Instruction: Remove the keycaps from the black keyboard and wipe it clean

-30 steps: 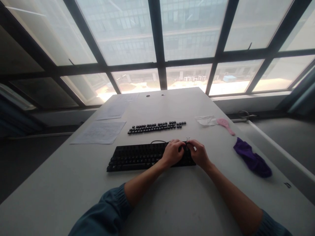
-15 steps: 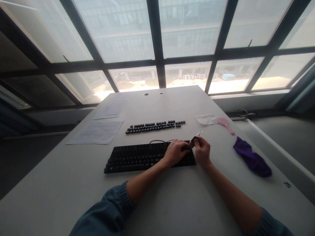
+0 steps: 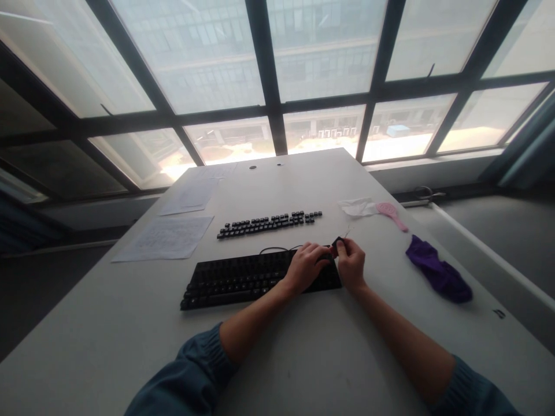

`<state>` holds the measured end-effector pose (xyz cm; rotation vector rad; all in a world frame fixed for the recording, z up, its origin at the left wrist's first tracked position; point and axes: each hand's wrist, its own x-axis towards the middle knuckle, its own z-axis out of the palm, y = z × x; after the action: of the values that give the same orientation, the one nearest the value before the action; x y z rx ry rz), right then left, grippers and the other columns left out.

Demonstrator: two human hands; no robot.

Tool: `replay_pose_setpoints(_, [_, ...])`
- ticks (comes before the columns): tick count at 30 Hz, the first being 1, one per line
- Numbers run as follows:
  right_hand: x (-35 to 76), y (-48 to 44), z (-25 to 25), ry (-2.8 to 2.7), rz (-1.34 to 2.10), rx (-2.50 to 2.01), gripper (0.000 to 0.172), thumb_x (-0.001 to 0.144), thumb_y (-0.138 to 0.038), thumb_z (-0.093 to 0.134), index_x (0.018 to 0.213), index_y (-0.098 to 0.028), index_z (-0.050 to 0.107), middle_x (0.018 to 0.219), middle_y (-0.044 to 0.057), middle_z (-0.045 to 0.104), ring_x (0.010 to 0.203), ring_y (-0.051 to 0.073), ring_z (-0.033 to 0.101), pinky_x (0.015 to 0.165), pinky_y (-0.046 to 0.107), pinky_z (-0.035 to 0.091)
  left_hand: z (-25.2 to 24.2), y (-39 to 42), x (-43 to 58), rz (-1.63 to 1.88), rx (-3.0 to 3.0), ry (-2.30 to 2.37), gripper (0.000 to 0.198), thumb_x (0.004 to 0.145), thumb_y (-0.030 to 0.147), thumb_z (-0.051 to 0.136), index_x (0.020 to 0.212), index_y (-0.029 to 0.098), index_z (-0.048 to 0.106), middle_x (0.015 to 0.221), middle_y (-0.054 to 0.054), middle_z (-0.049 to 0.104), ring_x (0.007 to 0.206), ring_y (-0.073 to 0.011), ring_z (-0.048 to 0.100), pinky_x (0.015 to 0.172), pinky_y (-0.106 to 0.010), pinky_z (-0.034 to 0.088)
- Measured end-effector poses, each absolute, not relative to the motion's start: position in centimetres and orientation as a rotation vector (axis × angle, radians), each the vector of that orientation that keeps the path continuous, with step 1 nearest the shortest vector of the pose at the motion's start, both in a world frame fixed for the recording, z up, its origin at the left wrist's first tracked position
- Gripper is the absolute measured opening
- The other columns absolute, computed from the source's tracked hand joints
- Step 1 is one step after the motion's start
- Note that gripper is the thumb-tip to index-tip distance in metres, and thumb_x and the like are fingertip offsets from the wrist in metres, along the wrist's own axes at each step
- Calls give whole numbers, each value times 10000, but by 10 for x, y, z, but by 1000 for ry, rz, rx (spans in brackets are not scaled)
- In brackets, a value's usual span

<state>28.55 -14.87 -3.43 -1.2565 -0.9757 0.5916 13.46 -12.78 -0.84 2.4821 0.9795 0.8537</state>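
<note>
A black keyboard point(image 3: 243, 280) lies in front of me, with keycaps on its lower left rows and a bare, dark upper part. Over its right end rests my left hand point(image 3: 306, 267), open, thumb apart from the bent fingers. Its fingertips come close to my right hand point(image 3: 352, 263); whether they touch what it holds is unclear. My right hand is closed just beyond the keyboard's right edge. Pinched in it is what looks like a keycap puller point(image 3: 336, 245), with a small black body and thin wires pointing away from me.
Removed black keycaps point(image 3: 271, 224) stand in rows behind the keyboard. Printed sheets point(image 3: 167, 238) lie at left. On the right are a white tissue point(image 3: 358, 207), a pink brush-like object point(image 3: 390, 214), a purple cloth point(image 3: 437, 270) and a small dark item point(image 3: 499, 314) near the table edge.
The whole view has shifted slightly. My right hand has turned the black piece a little and holds it closer to my left fingertips. The keyboard and keycap rows look unchanged.
</note>
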Motion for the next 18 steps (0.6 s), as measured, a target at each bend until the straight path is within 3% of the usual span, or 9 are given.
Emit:
replay_pose_setpoints(6, [285, -144, -35, -896, 674, -1206, 306, 884, -457, 600, 801, -162, 621, 657, 35, 660, 585, 174, 611, 564, 275, 495, -5, -131, 134, 945, 2481, 1015, 144, 871, 219, 688, 1012, 230, 658, 1079, -56, 627, 1037, -225, 551, 930, -361, 485])
replay_pose_setpoints(12, [288, -138, -37, -835, 706, -1170, 303, 892, -449, 588, 791, -164, 606, 644, 27, 646, 546, 151, 560, 525, 262, 458, 16, -87, 137, 1079, 2284, 1143, 224, 868, 197, 679, 1089, 218, 649, 978, -24, 676, 798, -164, 584, 803, -313, 496])
replay_pose_setpoints(18, [287, -136, -37, -816, 741, -1144, 314, 884, -468, 594, 777, -173, 602, 629, 22, 643, 527, 147, 552, 520, 263, 445, 23, -14, 162, 895, 2527, 1353, 101, 838, 213, 727, 939, 221, 737, 996, -50, 711, 988, -241, 581, 924, -379, 446])
